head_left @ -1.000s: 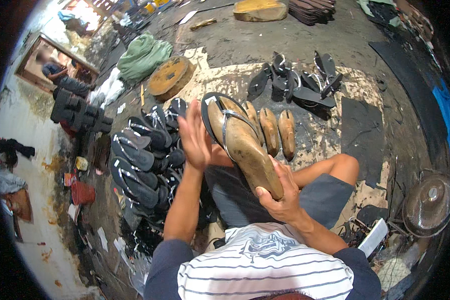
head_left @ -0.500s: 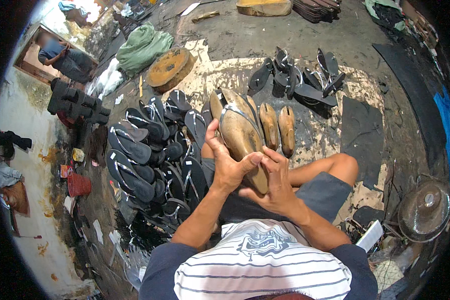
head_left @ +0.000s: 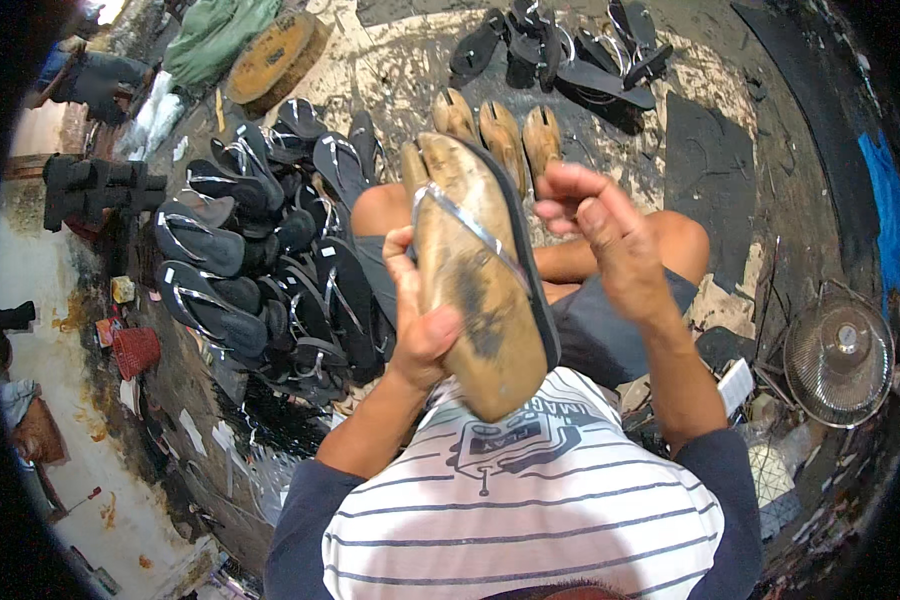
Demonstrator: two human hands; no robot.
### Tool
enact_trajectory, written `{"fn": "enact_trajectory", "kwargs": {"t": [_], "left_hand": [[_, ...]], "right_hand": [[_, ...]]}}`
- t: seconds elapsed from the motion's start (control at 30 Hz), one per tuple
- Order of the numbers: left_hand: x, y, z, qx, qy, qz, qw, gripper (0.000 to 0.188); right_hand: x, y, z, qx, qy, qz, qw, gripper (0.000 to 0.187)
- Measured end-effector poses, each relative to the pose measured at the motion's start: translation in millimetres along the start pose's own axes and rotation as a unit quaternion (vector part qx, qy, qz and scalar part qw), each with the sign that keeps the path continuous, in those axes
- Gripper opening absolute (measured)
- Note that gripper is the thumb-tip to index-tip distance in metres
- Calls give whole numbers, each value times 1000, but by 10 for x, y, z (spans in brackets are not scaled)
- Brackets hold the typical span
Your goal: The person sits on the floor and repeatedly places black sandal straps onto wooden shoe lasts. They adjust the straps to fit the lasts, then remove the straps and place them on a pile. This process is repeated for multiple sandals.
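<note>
In my left hand point(head_left: 418, 338) is a wooden shoe last point(head_left: 480, 300), held up in front of my shirt with the toe end pointing away from me. The thumb presses on its face near the heel; the other fingers go round the left side. A silver strap point(head_left: 468, 217) crosses the last, and a black sandal sole point(head_left: 544, 325) shows along its right edge. Apart from the last, to its right, my right hand point(head_left: 610, 235) is raised with its fingers loosely bent and nothing visible in them. Three more wooden lasts point(head_left: 501, 138) stand beyond my knees.
Left of my legs lies a pile of black flip-flops point(head_left: 210, 235) with silver straps. More black sandals point(head_left: 595, 85) lie at the far side. A round wooden block point(head_left: 275, 62) rests far left; a fan point(head_left: 838, 350) stands right, near a black sheet point(head_left: 710, 190).
My right hand has let go of the last and moved up and to the right. The last has turned and come nearer to me, showing the black sole's edge. The view has shifted.
</note>
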State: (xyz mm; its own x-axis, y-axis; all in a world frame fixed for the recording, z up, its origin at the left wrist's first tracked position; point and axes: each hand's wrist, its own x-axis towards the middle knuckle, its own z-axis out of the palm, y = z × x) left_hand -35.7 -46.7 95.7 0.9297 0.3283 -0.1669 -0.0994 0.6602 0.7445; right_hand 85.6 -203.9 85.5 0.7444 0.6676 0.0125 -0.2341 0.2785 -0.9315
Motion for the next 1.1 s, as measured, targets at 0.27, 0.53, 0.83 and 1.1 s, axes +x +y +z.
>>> {"fn": "enact_trajectory", "kwargs": {"t": [0.27, 0.53, 0.83, 1.1], "left_hand": [[-336, 20, 68, -4, 118, -52, 992, 112], [-403, 40, 49, -21, 134, -28, 990, 119], [-112, 571, 353, 547, -226, 53, 804, 113], [-513, -101, -315, -149, 0, -241, 959, 57]], "right_hand": [[-832, 296, 337, 187, 15, 292, 938, 50], [-984, 100, 384, 189, 21, 264, 946, 46], [214, 130, -254, 146, -115, 173, 967, 64], [265, 535, 15, 233, -27, 98, 967, 61]]}}
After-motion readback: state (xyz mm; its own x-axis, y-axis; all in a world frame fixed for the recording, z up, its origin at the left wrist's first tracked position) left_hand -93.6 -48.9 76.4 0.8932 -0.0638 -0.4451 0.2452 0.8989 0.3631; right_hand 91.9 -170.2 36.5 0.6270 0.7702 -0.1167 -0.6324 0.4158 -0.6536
